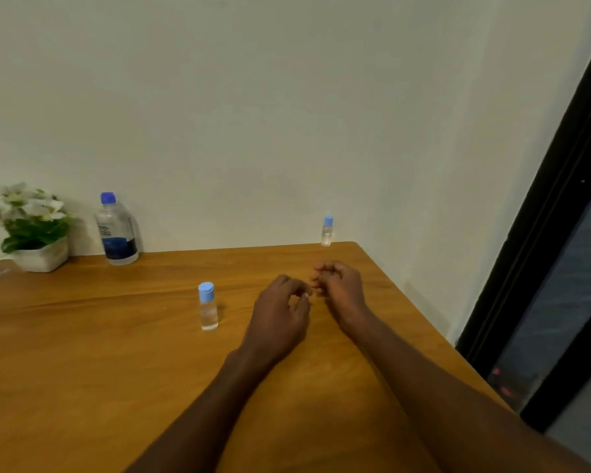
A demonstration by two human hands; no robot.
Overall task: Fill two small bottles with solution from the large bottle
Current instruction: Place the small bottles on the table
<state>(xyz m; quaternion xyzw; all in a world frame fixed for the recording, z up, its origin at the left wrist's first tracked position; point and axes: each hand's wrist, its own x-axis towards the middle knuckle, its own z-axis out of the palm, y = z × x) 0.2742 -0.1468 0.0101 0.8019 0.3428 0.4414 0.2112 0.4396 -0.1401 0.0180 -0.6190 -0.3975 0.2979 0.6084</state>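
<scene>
A large clear bottle (pixel 116 233) with a blue cap and dark blue label stands upright at the back left of the wooden table (pixel 82 353). One small clear bottle (pixel 208 307) with a light blue cap stands mid-table, just left of my left hand (pixel 280 312). A second small capped bottle (pixel 327 232) stands at the table's far edge by the wall. My right hand (pixel 340 285) hovers beside my left hand, fingertips nearly meeting. Both hands have loosely curled fingers and hold nothing.
A white pot with white flowers and green leaves (pixel 31 230) sits at the far left, beside the large bottle. The table's right edge (pixel 423 312) runs diagonally past my right arm. A dark window frame (pixel 543 233) stands beyond it.
</scene>
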